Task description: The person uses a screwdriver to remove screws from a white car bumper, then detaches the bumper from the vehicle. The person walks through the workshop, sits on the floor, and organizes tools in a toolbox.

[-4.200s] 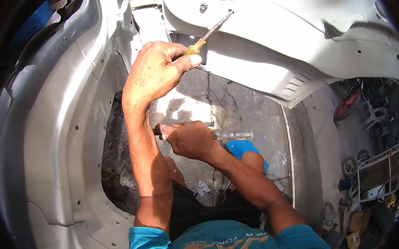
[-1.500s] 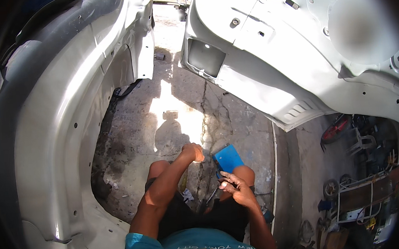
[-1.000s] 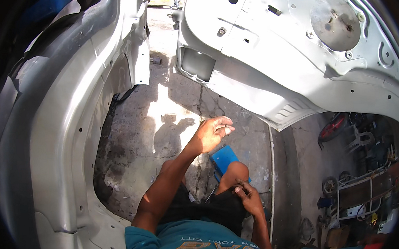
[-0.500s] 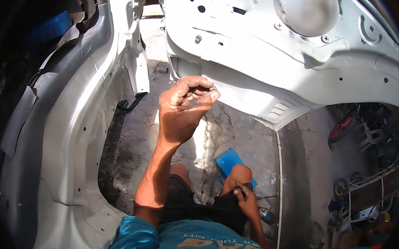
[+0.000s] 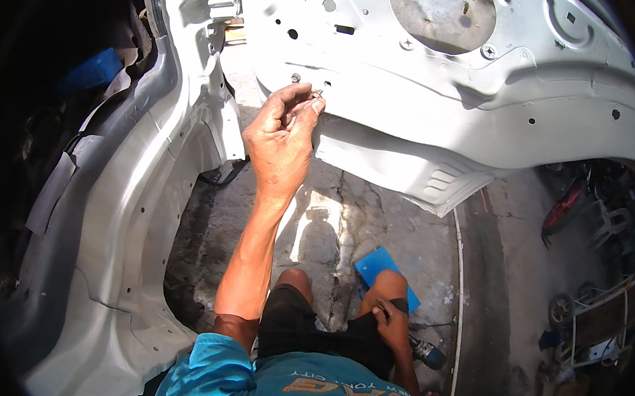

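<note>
My left hand (image 5: 282, 130) reaches up to the inner side of a white car door (image 5: 392, 104). Its thumb and fingertips pinch a small metallic fastener (image 5: 317, 93), whose exact kind is too small to make out. The fingertips are beside the door's lower left area, close to a round fitting (image 5: 295, 77) and a small square hole. Whether the fastener touches the panel is unclear. My right hand (image 5: 393, 325) rests by my bent knee, fingers curled and pressed together; whatever they may hold is hidden.
White car body sill and pillar (image 5: 125, 233) curve along the left. A blue flat object (image 5: 375, 264) lies under my knee on the concrete floor, and a power drill (image 5: 427, 353) lies beside my right forearm. A metal-framed cart (image 5: 598, 318) stands at the right.
My left hand has moved up and slightly left, bringing the pinched fastener up to the door panel. The view has shifted a little. My right hand stays by the knee.
</note>
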Demonstrator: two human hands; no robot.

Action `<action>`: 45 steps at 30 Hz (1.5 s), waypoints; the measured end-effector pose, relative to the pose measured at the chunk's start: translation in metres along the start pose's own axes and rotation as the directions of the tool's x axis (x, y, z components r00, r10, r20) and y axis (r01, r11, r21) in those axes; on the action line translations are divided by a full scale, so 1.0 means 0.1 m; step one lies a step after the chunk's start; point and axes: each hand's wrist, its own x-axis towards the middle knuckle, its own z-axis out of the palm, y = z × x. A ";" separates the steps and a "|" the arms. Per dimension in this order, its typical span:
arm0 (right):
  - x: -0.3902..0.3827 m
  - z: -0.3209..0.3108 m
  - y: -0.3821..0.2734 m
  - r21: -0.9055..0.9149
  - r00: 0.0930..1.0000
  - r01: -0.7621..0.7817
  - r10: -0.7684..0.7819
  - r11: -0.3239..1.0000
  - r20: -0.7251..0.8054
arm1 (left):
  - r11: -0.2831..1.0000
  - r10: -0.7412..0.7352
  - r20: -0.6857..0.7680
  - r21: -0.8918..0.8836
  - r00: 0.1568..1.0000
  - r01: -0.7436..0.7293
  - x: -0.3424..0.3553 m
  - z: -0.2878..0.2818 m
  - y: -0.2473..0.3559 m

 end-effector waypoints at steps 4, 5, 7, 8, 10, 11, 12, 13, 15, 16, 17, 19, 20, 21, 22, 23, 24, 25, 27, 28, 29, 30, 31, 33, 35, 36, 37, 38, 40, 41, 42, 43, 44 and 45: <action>0.02 -0.01 0.05 -0.024 0.999 0.029 -0.030 0.999 -0.029 | 0.975 0.121 0.050 0.180 0.991 -0.128 0.07 0.00 -0.06; 0.03 0.00 0.09 -0.024 0.999 0.029 -0.029 0.999 -0.032 | 0.967 0.150 0.054 0.197 0.987 -0.158 0.07 0.01 -0.06; 0.06 0.01 0.10 -0.037 0.999 0.024 -0.025 0.999 -0.032 | 0.947 0.211 0.065 0.232 0.975 -0.220 0.09 0.05 -0.01; 0.06 0.01 0.09 -0.052 0.999 0.019 -0.020 0.998 -0.031 | 0.925 0.252 0.087 0.272 0.964 -0.267 0.10 0.06 -0.03; 0.08 0.03 0.10 -0.075 0.999 0.023 -0.025 0.997 -0.024 | 0.865 0.335 0.141 0.346 0.932 -0.363 0.13 0.05 -0.05; 0.10 0.04 0.13 -0.087 0.999 0.031 -0.033 0.996 -0.017 | 0.862 0.344 0.132 0.349 0.930 -0.368 0.15 0.05 -0.07; 0.10 0.04 0.15 -0.099 0.999 0.036 -0.038 0.994 -0.012 | 0.860 0.350 0.124 0.351 0.929 -0.371 0.15 0.05 -0.10; 0.11 0.05 0.16 -0.100 0.999 0.037 -0.039 0.994 -0.016 | 0.858 0.357 0.116 0.352 0.927 -0.374 0.15 0.06 -0.13; 0.12 0.06 0.14 -0.103 0.999 0.041 -0.044 0.994 -0.024 | 0.897 0.316 0.084 0.299 0.945 -0.326 0.17 0.06 -0.15; 0.13 0.06 0.12 -0.096 0.999 0.036 -0.038 0.995 -0.021 | 0.914 0.295 0.068 0.272 0.953 -0.302 0.18 0.05 -0.16; 0.13 0.06 0.09 -0.090 0.999 0.031 -0.033 0.995 -0.017 | 0.901 0.313 0.075 0.292 0.947 -0.321 0.19 0.05 -0.16; 0.13 0.05 0.09 -0.086 0.999 0.029 -0.030 0.996 -0.016 | 0.875 0.347 0.087 0.327 0.934 -0.356 0.18 0.05 -0.19; 0.14 0.06 0.12 -0.088 0.999 0.032 -0.034 0.996 -0.019 | 0.858 0.387 0.093 0.328 0.917 -0.395 0.19 0.05 -0.21; 0.15 0.06 0.13 -0.090 0.999 0.035 -0.037 0.995 -0.022 | 0.864 0.377 0.089 0.325 0.922 -0.385 0.19 0.05 -0.21; 0.14 0.06 0.12 -0.098 0.999 0.030 -0.032 0.995 -0.022 | 0.869 0.368 0.086 0.322 0.926 -0.375 0.18 0.05 -0.21; 0.14 0.06 0.10 -0.105 0.999 0.024 -0.026 0.994 -0.022 | 0.874 0.358 0.083 0.320 0.930 -0.365 0.18 0.05 -0.21; 0.15 0.05 0.09 -0.114 0.999 0.019 -0.022 0.993 -0.023 | 0.857 0.377 0.090 0.344 0.922 -0.384 0.18 0.04 -0.20; 0.15 0.05 0.09 -0.111 0.999 0.024 -0.027 0.994 -0.026 | 0.838 0.396 0.098 0.368 0.913 -0.403 0.18 0.03 -0.20; 0.16 0.05 0.09 -0.104 0.999 0.036 -0.039 0.994 -0.030 | 0.806 0.434 0.106 0.397 0.895 -0.438 0.18 0.04 -0.19; 0.16 0.06 0.08 -0.105 0.999 0.032 -0.035 0.994 -0.026 | 0.795 0.453 0.105 0.403 0.885 -0.454 0.18 0.05 -0.19; 0.16 0.06 0.07 -0.105 0.999 0.028 -0.031 0.994 -0.022 | 0.783 0.472 0.104 0.408 0.876 -0.470 0.18 0.05 -0.19; 0.16 0.06 0.07 -0.107 1.000 0.023 -0.025 0.994 -0.017 | 0.783 0.469 0.109 0.408 0.876 -0.470 0.17 0.05 -0.19; 0.17 0.06 0.07 -0.115 0.999 0.031 -0.033 0.993 -0.015 | 0.783 0.466 0.114 0.408 0.877 -0.469 0.17 0.05 -0.19; 0.17 0.05 0.06 -0.132 0.999 0.043 -0.045 0.990 -0.010 | 0.771 0.482 0.131 0.407 0.866 -0.490 0.18 0.04 -0.20; 0.17 0.05 0.07 -0.140 0.999 0.040 -0.042 0.989 -0.008 | 0.744 0.518 0.154 0.403 0.841 -0.532 0.19 0.02 -0.22; 0.18 0.06 0.07 -0.143 0.999 0.040 -0.041 0.989 -0.006 | 0.723 0.529 0.170 0.422 0.831 -0.547 0.19 0.01 -0.22; 0.18 0.06 0.08 -0.148 0.999 0.044 -0.045 0.988 -0.008 | 0.701 0.540 0.187 0.439 0.821 -0.562 0.20 0.00 -0.22; 0.18 0.06 0.09 -0.153 0.999 0.048 -0.050 0.987 -0.010 | 0.679 0.550 0.204 0.456 0.810 -0.576 0.20 -0.01 -0.22; 0.19 0.06 0.09 -0.154 0.999 0.049 -0.051 0.987 -0.012 | 0.725 0.494 0.174 0.458 0.852 -0.515 0.16 0.01 -0.18; 0.19 0.06 0.08 -0.150 0.999 0.045 -0.047 0.988 -0.011 | 0.747 0.465 0.159 0.458 0.871 -0.482 0.15 0.03 -0.17; 0.19 0.06 0.08 -0.147 0.999 0.043 -0.045 0.988 -0.010 | 0.734 0.478 0.165 0.465 0.863 -0.495 0.15 0.03 -0.17; 0.20 0.06 0.07 -0.149 0.999 0.042 -0.044 0.988 -0.009 | 0.720 0.490 0.171 0.473 0.855 -0.508 0.15 0.03 -0.18; 0.20 0.07 0.07 -0.152 0.999 0.041 -0.042 0.988 -0.008 | 0.707 0.502 0.177 0.480 0.846 -0.520 0.15 0.03 -0.18; 0.20 0.07 0.06 -0.155 0.999 0.040 -0.042 0.987 -0.007 | 0.688 0.522 0.187 0.483 0.832 -0.541 0.16 0.02 -0.20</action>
